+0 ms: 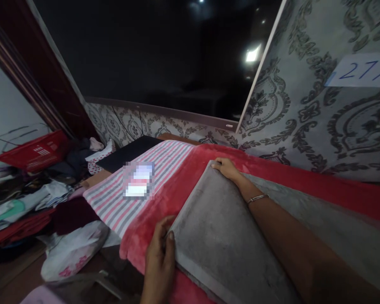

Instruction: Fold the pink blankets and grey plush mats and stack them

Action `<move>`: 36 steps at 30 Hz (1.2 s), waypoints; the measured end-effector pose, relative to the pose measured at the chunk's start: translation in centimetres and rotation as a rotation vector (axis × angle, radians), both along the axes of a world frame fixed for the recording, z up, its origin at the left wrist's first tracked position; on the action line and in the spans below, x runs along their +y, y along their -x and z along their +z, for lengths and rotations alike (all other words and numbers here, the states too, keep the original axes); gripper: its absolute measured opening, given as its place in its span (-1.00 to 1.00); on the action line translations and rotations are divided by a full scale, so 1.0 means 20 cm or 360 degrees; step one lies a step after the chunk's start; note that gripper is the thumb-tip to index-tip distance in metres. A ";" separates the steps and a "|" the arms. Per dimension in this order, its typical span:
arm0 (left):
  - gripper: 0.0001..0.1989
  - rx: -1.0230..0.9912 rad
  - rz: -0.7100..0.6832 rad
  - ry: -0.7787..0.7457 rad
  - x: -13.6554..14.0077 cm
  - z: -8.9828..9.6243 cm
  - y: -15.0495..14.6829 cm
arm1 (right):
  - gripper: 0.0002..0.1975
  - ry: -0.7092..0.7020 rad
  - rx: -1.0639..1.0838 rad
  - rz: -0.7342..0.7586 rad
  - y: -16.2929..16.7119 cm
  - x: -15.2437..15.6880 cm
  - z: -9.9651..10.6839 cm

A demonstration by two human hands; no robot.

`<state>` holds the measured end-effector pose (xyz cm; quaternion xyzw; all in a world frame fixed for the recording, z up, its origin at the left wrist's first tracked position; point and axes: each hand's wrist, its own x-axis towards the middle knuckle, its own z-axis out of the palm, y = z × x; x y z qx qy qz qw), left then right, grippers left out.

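Note:
A folded grey cloth (pixel 218 228), flat with a soft velvety surface, lies on a red plush blanket (pixel 174 194). My left hand (pixel 161 253) grips its near left corner, thumb on top and fingers curled round the edge. At the far corner, my right hand (pixel 225 168) pinches the cloth; a bracelet circles that wrist. More grey fabric (pixel 288 202) spreads out to the right, partly behind my right arm. Left of the red stretch lies a striped pink, grey and white cloth (pixel 169 154), with a blurred-out bright rectangular object (pixel 139 180) on it.
A large dark television (pixel 161 55) hangs on the patterned wall above the table. To the left are a red basket (pixel 34 150), heaped clothes (pixel 22 223) and a white plastic bag (pixel 74 251). A dark flat panel (pixel 126 154) sits behind the striped cloth.

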<state>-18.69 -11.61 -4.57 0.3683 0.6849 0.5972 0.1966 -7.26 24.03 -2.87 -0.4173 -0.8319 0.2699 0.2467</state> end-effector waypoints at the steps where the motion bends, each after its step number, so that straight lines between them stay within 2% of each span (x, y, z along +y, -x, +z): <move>1: -0.60 0.0006 0.0018 -0.0002 0.00 0.01 0.00 | -0.84 -0.0027 -0.0020 -0.0020 0.00 0.00 0.00; 7: -0.61 0.0027 0.0017 -0.0007 0.01 -0.01 0.01 | -0.86 -0.0124 -0.0148 -0.0106 0.03 -0.02 0.00; 10: -0.57 0.0005 -0.0005 -0.0006 0.01 -0.02 0.03 | -0.87 -0.0093 -0.0185 -0.0066 0.03 -0.03 0.04; 14: -0.50 -0.0055 -0.0005 -0.0028 0.02 0.01 0.04 | -0.84 -0.0033 -0.0166 0.0062 0.05 -0.03 0.12; 17: -0.41 -0.0128 0.0050 -0.0038 0.03 0.04 0.02 | -0.73 -0.0029 -0.0117 0.0100 0.05 -0.05 0.17; 20: -0.30 -0.0165 0.0152 -0.0107 0.06 0.06 -0.02 | -0.79 -0.0032 -0.0050 0.0041 0.04 -0.07 0.22; 24: -0.36 -0.0154 0.0289 -0.0282 0.05 0.12 -0.11 | -0.85 -0.0008 0.0147 0.0008 -0.04 -0.07 0.31; 28: -0.48 0.0024 0.0251 -0.0474 0.03 0.28 -0.29 | -0.89 0.0039 0.0406 0.0037 -0.27 -0.05 0.49; 31: -0.62 0.0359 0.0097 -0.0687 0.03 0.40 -0.53 | -0.86 0.0082 0.0583 0.0007 -0.56 -0.05 0.63; 34: -0.56 0.0794 -0.0273 -0.0922 0.01 0.47 -0.81 | -0.76 0.0153 0.0719 -0.0074 -0.93 -0.10 0.70; 36: -0.44 0.1031 -0.0596 -0.0950 0.00 0.45 -0.99 | -0.72 0.0225 0.0779 -0.0161 -1.16 -0.16 0.67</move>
